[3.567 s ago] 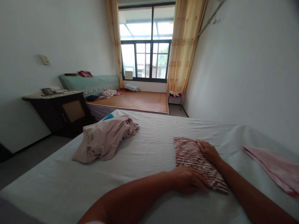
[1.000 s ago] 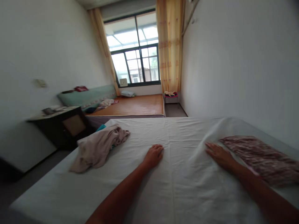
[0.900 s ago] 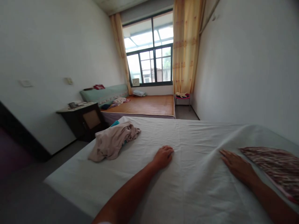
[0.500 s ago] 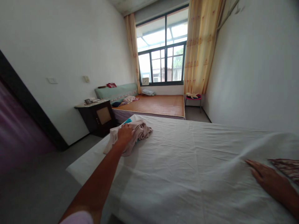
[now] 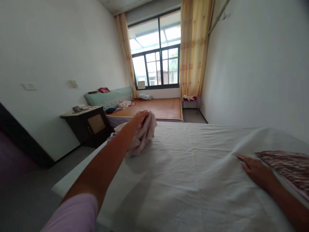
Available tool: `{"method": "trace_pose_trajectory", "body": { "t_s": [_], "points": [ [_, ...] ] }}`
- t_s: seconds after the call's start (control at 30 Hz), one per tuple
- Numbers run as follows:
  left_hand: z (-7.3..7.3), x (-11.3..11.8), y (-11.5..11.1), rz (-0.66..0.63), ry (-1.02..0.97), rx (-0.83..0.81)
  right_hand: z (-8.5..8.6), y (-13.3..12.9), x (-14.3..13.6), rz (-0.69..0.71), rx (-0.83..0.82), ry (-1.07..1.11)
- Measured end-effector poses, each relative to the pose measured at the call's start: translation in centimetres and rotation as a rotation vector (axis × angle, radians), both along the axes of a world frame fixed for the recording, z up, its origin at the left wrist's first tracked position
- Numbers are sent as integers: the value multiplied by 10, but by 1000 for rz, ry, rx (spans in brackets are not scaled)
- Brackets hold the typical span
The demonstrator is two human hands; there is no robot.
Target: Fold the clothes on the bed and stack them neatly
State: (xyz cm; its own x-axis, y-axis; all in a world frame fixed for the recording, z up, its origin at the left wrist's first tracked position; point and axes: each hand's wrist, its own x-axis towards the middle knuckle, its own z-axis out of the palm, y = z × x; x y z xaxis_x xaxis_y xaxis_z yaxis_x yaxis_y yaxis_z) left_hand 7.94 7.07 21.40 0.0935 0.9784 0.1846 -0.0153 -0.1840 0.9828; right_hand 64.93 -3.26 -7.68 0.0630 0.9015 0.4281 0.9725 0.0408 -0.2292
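Observation:
My left hand (image 5: 141,118) is closed on a dusty-pink cloth (image 5: 145,137), which hangs bunched from my fingers over the far left part of the white sheet (image 5: 173,180). What kind of cloth piece it is, I cannot make out. A bit of teal and green (image 5: 111,137) shows behind my forearm, mostly hidden. My right hand (image 5: 257,170) lies flat on the sheet at the right, its fingers stretched out and holding nothing. Beside it is a brown-and-white patterned fabric piece (image 5: 287,164), cut off by the view's edge.
Beyond the sheet stands a bed with a brown mat (image 5: 156,108) and a green headboard (image 5: 113,96). A dark bedside cabinet (image 5: 89,127) is at the left. A stool (image 5: 190,99) with cloth on it stands near the yellow curtain (image 5: 193,54).
My left hand has lifted part of the pink cloth up and to the right; before, it lay on the cloth. The view has turned slightly right. My right hand stays on the sheet.

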Motion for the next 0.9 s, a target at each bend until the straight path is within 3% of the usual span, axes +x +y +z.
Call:
{"method": "trace_pose_trajectory", "body": {
  "t_s": [0.1,0.17,0.23,0.3,0.37,0.53,0.63,0.73,0.9],
  "points": [
    [21,97,3,-232,-231,107,6,-4,0,13,-30,-7],
    [34,141,4,-294,-347,178,9,-5,4,15,-22,27],
    [40,162,8,-294,-459,201,12,-7,7,24,-19,76],
    [32,161,16,-259,-551,155,16,-8,10,-1,-21,131],
    [8,142,23,-189,-563,64,18,-9,12,-60,-17,185],
    [-89,64,18,44,-255,-140,19,-8,17,-95,2,312],
    [-135,29,5,159,-129,-156,19,-8,21,-118,15,444],
    [-160,22,-8,78,168,-10,24,-6,16,-121,19,553],
    [-186,59,-34,-293,740,414,36,7,-35,-34,-8,622]
  ]
}}
